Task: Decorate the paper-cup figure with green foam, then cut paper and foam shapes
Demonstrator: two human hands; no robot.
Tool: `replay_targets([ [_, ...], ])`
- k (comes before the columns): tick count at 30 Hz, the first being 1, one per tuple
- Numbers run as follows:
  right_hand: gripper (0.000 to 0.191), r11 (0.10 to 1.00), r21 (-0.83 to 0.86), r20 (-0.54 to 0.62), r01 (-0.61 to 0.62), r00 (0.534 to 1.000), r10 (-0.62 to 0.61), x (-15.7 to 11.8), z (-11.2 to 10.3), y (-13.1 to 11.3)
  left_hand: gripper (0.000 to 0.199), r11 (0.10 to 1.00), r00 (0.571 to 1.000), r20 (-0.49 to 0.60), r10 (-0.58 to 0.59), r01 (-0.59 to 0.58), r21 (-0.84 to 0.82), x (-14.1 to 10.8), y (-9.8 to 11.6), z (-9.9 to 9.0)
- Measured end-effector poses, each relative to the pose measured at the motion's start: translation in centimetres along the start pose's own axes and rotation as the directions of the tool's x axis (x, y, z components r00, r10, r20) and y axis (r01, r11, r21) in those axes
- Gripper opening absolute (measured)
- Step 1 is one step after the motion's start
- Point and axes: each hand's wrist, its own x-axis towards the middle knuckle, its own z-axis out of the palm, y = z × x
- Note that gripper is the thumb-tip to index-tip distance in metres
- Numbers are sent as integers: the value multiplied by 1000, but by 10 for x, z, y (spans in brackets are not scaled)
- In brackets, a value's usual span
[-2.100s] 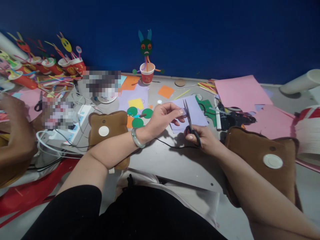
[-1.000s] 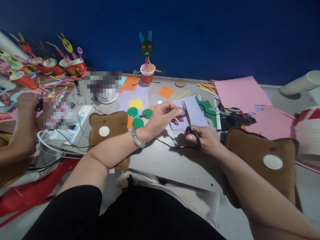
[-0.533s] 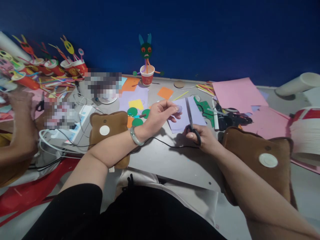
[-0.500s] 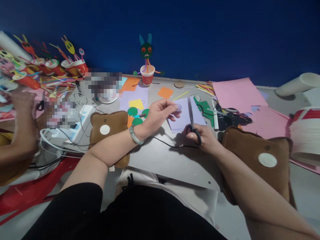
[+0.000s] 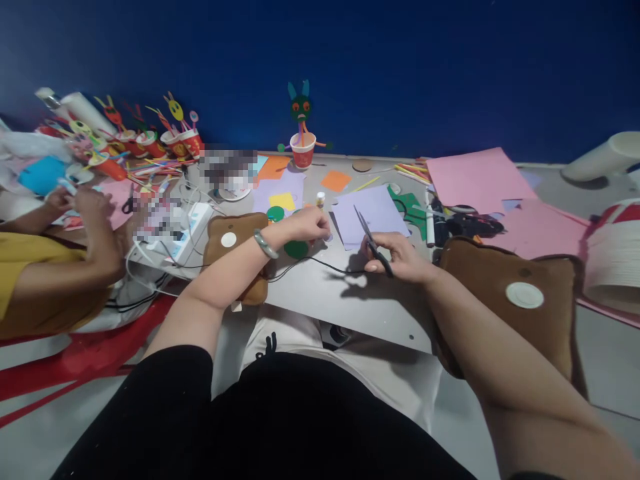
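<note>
Head view: where are the scissors [image 5: 369,234]?

In the right hand [image 5: 400,257], its fingers closed round the handles, the blades slanting over the lilac sheet [image 5: 385,210].

And the left hand [image 5: 309,225]?

Its fingers are curled in near a green disc [image 5: 296,250]. A small lilac piece [image 5: 329,238] shows right by the fingertips; whether they grip it, one cannot tell. A small white-capped bottle [image 5: 321,199] stands just beyond the hand.

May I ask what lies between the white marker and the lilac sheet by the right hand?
The head view shows green paper between the marker and sheet.
</note>
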Motion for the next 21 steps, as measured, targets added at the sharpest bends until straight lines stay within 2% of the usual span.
replay_targets([
  [5, 56, 999, 14, 33, -33, 999, 33, 1, 1, 0, 18, 979, 995, -37, -88, 93, 181, -3, 4, 4],
  [9, 58, 997, 83, -12, -10, 1000, 11, 1, 1, 2, 20, 934, 991, -73, -111, 129, 334, -6, 14, -3],
  [12, 58, 996, 53, -154, 68, 986, -59, 2, 1, 9, 16, 894, 991, -130, -17, 73, 442, -4, 23, -8],
  [16, 62, 986, 17, -381, 164, 913, -145, 3, 3, 22, 29, 783, 958, -242, 154, 32, 622, 10, 35, 0],
  [18, 62, 984, 9, -453, 179, 878, -155, 3, 3, 27, 37, 747, 956, -245, 160, 44, 663, 23, 41, 8],
  [21, 64, 985, -4, -519, 170, 842, -147, 3, 2, 30, 44, 738, 971, -227, 81, 95, 669, 48, 50, 16],
])
